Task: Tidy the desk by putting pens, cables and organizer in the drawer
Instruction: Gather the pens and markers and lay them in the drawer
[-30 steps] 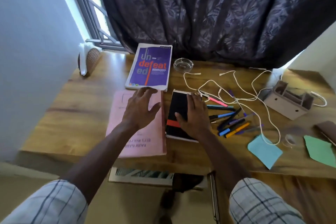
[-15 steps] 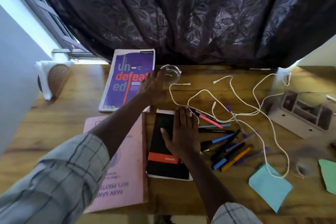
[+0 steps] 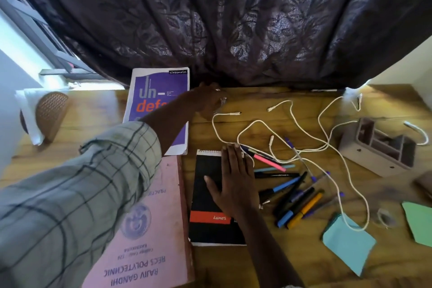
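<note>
White cable (image 3: 257,121) tangles over scattered coloured pens (image 3: 291,196); right hand (image 3: 233,184) lies flat on a notepad (image 3: 207,167), left hand (image 3: 205,100) grips a glass dish (image 3: 223,100)

Assorted coloured pens (image 3: 277,174) lie scattered flat on the surface, right of centre. White cables (image 3: 323,146) sprawl in tangled loops over and above them. A grey compartmented organizer (image 3: 364,156) lies at the right edge.
</note>
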